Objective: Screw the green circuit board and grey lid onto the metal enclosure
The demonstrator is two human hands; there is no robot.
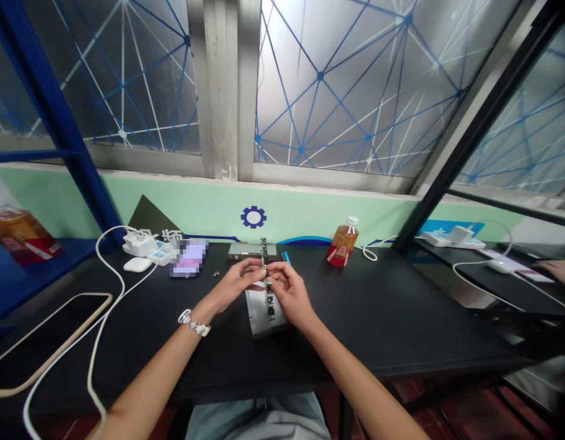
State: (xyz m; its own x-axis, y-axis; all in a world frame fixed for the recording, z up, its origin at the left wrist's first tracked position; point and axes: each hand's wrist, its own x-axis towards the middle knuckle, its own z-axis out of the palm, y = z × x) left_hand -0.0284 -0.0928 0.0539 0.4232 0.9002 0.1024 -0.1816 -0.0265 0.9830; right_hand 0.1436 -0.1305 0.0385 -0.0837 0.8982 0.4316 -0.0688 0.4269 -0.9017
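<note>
My left hand (239, 282) and my right hand (290, 294) meet over the middle of the desk, fingers closed in a pinch. Between them stands a thin narrow board with small metal parts (263, 247), seen edge-on, which both hands grip. Fingertips cover its middle, and its fine detail is too small to read. Directly below lies a silver metal case (258, 318) with dark openings along its top, partly covered by my right hand. Whether the board touches the case I cannot tell. Behind the hands rests a flat grey metal piece (239, 249).
A drink bottle (341, 244) stands behind to the right. Small metal bits (216, 274) lie left of my hands, near a blurred-out phone (189, 258). White cables run from a power strip (161, 252) past a beige-rimmed tray (57, 333). Another person's hand (560, 272) shows far right.
</note>
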